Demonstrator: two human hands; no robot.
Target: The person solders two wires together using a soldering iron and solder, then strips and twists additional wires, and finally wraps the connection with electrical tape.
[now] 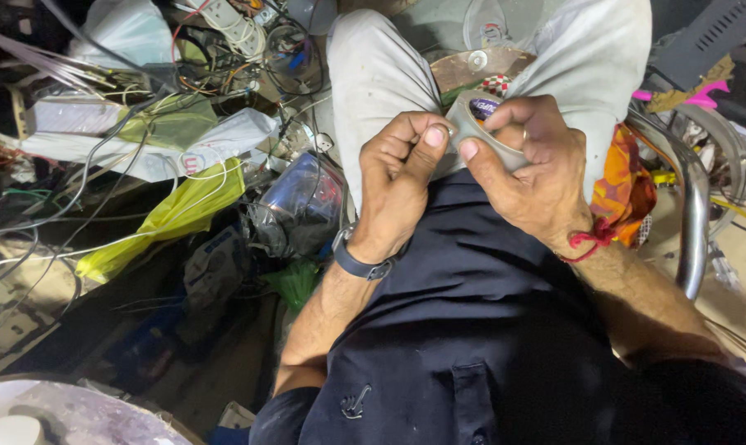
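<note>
Far left of the frame: a tangle of wires (76, 189) over white packets (154, 152) and a yellow plastic bag (171, 214). Just right of it, centre-left, lies a crumpled clear plastic wrapper (299, 206). At centre, the left hand (397, 185), with a dark wristwatch (358, 262) below it, has its grip pressed together, thumb and forefinger pinching at the edge of a grey tape roll (480, 124). The roll sits in the upper centre, above the lap, against light grey trousers (373, 74). The right hand (537, 177), a red thread (591, 241) at the wrist, wraps the roll, thumb across its face. Right edge: orange cloth (628, 185) beside a chrome chair tube (694, 206).
</note>
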